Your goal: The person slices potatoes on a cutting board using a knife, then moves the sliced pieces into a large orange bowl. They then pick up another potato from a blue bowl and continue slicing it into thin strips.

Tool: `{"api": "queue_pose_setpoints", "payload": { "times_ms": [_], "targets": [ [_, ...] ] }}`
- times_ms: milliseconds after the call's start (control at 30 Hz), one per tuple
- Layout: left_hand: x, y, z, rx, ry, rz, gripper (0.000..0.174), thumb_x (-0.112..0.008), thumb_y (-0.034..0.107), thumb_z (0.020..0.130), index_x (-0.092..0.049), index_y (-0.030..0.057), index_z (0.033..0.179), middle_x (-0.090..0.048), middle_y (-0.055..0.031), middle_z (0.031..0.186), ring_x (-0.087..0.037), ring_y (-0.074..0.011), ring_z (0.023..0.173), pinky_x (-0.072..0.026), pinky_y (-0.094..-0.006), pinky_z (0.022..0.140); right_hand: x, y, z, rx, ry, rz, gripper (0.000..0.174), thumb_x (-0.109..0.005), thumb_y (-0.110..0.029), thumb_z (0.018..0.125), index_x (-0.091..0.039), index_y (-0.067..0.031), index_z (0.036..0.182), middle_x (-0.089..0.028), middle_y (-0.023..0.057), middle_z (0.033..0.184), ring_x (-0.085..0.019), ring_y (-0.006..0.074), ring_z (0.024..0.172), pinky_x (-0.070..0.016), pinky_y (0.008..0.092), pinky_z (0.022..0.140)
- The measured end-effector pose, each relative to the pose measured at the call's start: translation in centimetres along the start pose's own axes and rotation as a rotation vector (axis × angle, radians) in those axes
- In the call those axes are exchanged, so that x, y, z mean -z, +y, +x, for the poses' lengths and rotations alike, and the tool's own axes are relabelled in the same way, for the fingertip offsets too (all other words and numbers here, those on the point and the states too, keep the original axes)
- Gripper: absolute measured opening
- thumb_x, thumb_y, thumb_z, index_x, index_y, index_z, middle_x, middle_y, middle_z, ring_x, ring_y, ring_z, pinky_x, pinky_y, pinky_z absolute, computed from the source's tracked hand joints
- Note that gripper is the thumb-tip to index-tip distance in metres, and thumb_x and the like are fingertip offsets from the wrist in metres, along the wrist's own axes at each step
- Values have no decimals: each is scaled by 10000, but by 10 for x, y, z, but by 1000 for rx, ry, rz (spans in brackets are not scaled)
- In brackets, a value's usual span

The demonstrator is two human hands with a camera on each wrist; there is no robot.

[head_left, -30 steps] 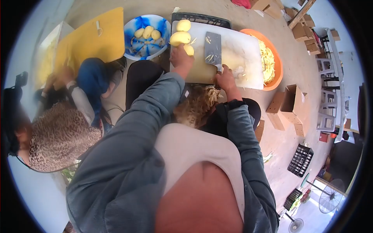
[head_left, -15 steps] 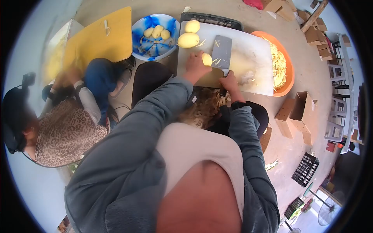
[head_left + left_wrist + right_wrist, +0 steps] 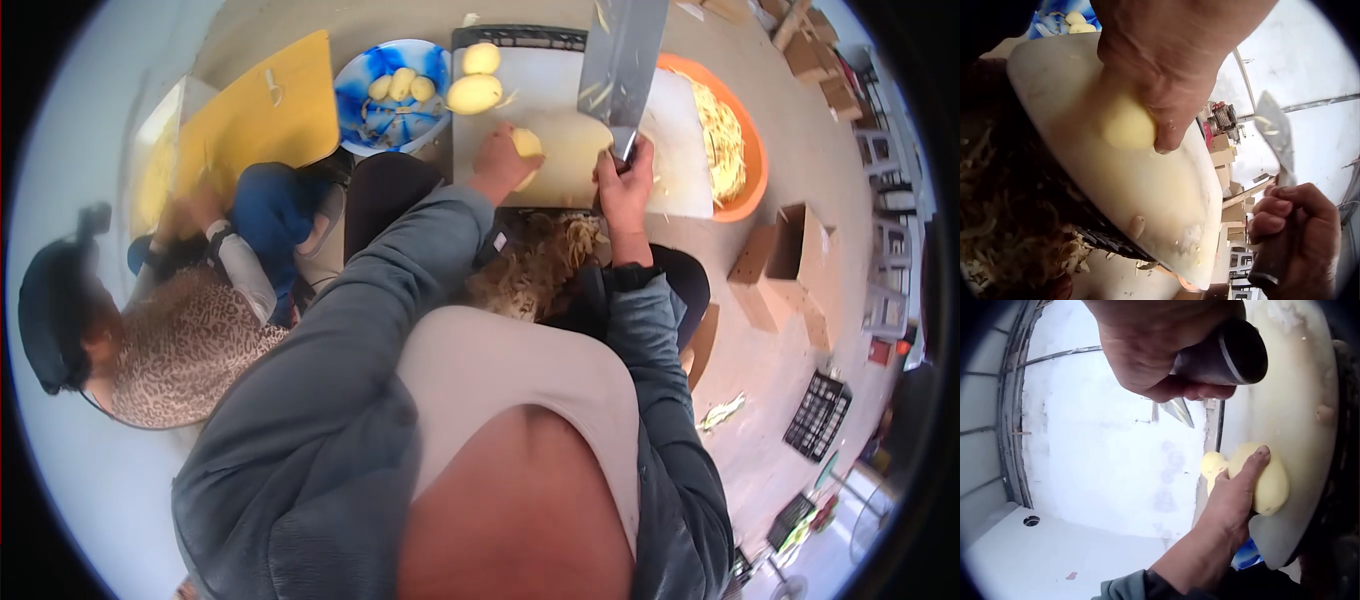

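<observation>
On the near left part of the white cutting board (image 3: 675, 170), my left hand (image 3: 497, 165) holds a peeled potato (image 3: 526, 150) down, thumb and fingers around its sides. The left wrist view shows the same potato (image 3: 1127, 125) under the palm. My right hand (image 3: 627, 188) grips a cleaver (image 3: 620, 75) by its dark handle, the broad blade raised above the board. Bits of potato cling to the blade. Two more peeled potatoes, one large (image 3: 474, 94) and one smaller (image 3: 481, 58), lie at the board's far left.
An orange basin (image 3: 757, 175) of potato shreds (image 3: 722, 140) stands right of the board. Left of it is a blue-and-white bowl (image 3: 350, 125) with several potatoes. Peelings (image 3: 535, 265) lie between my knees. Another person (image 3: 180, 350) sits at the left beside a yellow board (image 3: 250, 115).
My left hand has drawn one potato from the group at the board's left toward me. The cleaver, earlier flat on the board, has been lifted by my right hand.
</observation>
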State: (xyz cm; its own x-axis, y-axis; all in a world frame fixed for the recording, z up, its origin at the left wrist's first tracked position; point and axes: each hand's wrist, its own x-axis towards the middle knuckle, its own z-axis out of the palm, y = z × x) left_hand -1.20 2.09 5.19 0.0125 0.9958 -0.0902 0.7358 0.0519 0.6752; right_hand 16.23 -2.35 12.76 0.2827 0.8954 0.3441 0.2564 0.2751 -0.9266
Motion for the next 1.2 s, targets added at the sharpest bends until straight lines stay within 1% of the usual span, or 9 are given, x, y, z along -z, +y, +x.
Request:
{"api": "queue_pose_setpoints", "payload": {
  "times_ms": [133,200,233,367,600,700,933,1067,1200],
  "targets": [
    [2,12,-1,122,14,67,776,-741,518,653,-432,62,1201,-556,-190,1115,-549,-341,1050,-460,-418,867,10,-19,-2,-243,-206,100,219,-548,-92,861,-465,-34,1054,-578,85,649,-589,166,560,-472,308,537],
    [-1,13,2,243,-31,67,740,-689,531,699,-455,54,1214,-562,-182,1149,-563,-341,1054,-451,-423,876,6,-12,-11,-198,-228,-21,189,-529,-106,872,-478,-25,1035,-581,113,644,-592,193,553,-470,317,541],
    [-4,11,3,233,-48,82,740,-689,531,699,-455,54,1214,-562,-182,1149,-563,-341,1054,-451,-423,876,4,-12,-15,-189,-249,-80,195,-513,-105,865,-488,-7,1032,-608,184,683,-621,306,602,-484,384,579],
    [-28,3,9,256,193,-26,636,-648,490,755,-495,35,1172,-552,-206,1123,-541,-362,1054,-434,-426,893,2,5,-20,-66,-369,-412,241,-502,-85,817,-486,26,1030,-603,292,763,-587,462,749,-469,506,680],
    [-61,-2,16,210,666,-272,463,-699,336,739,-571,14,1046,-562,-199,1066,-532,-373,986,-428,-440,863,-6,-9,-27,-200,-550,-697,240,-488,-23,781,-443,26,1012,-600,292,732,-602,449,757,-488,497,691],
    [-70,-12,24,128,727,-318,403,-718,232,725,-577,11,1031,-588,-188,1020,-557,-360,945,-446,-427,831,-10,-8,-35,-115,-617,-739,255,-496,-34,786,-430,-3,1030,-598,277,706,-604,431,694,-490,497,626],
    [-78,-21,30,196,633,-740,379,-714,134,712,-576,17,1045,-605,-166,1017,-584,-319,927,-463,-398,811,-13,-23,-38,-115,-746,-713,262,-493,9,766,-393,32,1007,-603,260,699,-625,408,681,-518,460,615],
    [-70,-4,24,224,561,-523,371,-692,129,735,-569,25,1069,-605,-146,1041,-586,-296,945,-463,-380,822,-9,-22,-37,-149,-717,-681,267,-502,24,754,-384,38,993,-598,263,694,-623,409,675,-520,454,613],
    [-76,-12,30,266,549,-711,357,-662,104,765,-563,30,1099,-598,-129,1060,-585,-264,959,-462,-355,831,-8,-21,-36,-142,-695,-644,247,-503,26,757,-382,32,972,-598,266,699,-626,407,678,-520,452,610]
  ]
}}
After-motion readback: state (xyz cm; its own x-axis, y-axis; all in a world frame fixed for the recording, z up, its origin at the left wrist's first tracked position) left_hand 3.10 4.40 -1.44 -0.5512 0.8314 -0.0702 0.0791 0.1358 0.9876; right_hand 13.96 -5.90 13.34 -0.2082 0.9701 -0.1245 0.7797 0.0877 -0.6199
